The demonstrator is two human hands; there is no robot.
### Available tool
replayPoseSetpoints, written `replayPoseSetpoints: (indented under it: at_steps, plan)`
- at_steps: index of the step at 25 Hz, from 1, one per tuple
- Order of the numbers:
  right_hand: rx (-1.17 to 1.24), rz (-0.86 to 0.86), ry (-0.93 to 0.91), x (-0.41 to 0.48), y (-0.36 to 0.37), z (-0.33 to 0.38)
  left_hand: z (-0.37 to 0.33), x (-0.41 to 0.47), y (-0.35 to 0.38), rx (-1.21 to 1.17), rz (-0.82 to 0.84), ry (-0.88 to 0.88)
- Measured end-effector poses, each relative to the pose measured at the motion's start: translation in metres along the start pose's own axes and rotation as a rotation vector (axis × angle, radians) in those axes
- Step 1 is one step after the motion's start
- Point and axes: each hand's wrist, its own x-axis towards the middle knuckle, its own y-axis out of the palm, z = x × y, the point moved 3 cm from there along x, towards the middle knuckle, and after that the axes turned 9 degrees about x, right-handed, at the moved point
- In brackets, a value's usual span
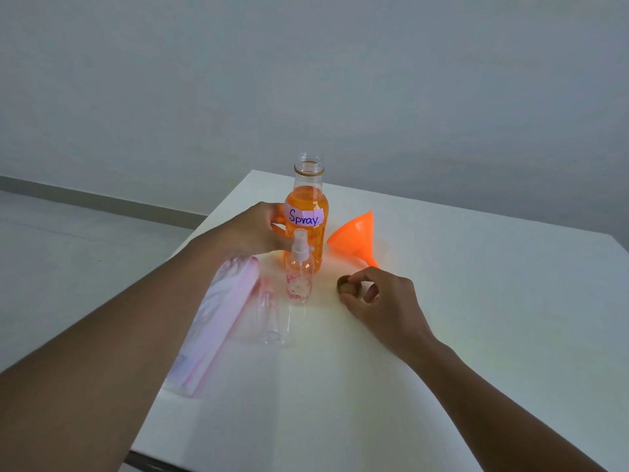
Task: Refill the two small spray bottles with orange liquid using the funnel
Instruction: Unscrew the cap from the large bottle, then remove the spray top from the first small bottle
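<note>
Big bottle of orange liquid (305, 212), labelled "Spray", stands uncapped mid-bench, left hand (253, 229) wrapped round its side. One small spray bottle (299, 270) stands right in front, the other (267, 311) lies flat beside a pink pouch (218, 321). Orange funnel (357, 238) lies on its side just right. Right hand (377, 298) pinches the gold cap (347, 285) against the white bench (476, 301).

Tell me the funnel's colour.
The funnel is bright orange, seen in the head view.
</note>
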Motion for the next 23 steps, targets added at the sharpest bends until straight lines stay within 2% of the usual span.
replayPoseSetpoints:
  at_steps: [4,8,12,14,19,23]
  plan:
    - [0.043,-0.025,-0.002,-0.002,0.002,-0.005,-0.003,-0.004,-0.001,0.116,-0.034,-0.02]
    - [0.01,-0.061,-0.013,-0.012,0.002,-0.004,0.001,-0.012,-0.006,0.167,0.037,-0.076]
    - [0.029,-0.185,-0.179,-0.023,0.0,0.027,0.007,-0.038,-0.017,0.357,-0.118,-0.141]
    - [0.093,-0.172,-0.238,-0.017,0.005,0.051,0.004,-0.059,-0.013,0.393,-0.201,-0.125]
    - [0.039,-0.013,-0.1,0.016,0.032,0.085,-0.012,-0.091,0.004,0.44,-0.33,-0.16]
    - [0.156,-0.078,-0.112,0.002,0.003,0.087,-0.045,-0.107,0.028,0.408,-0.392,-0.115]
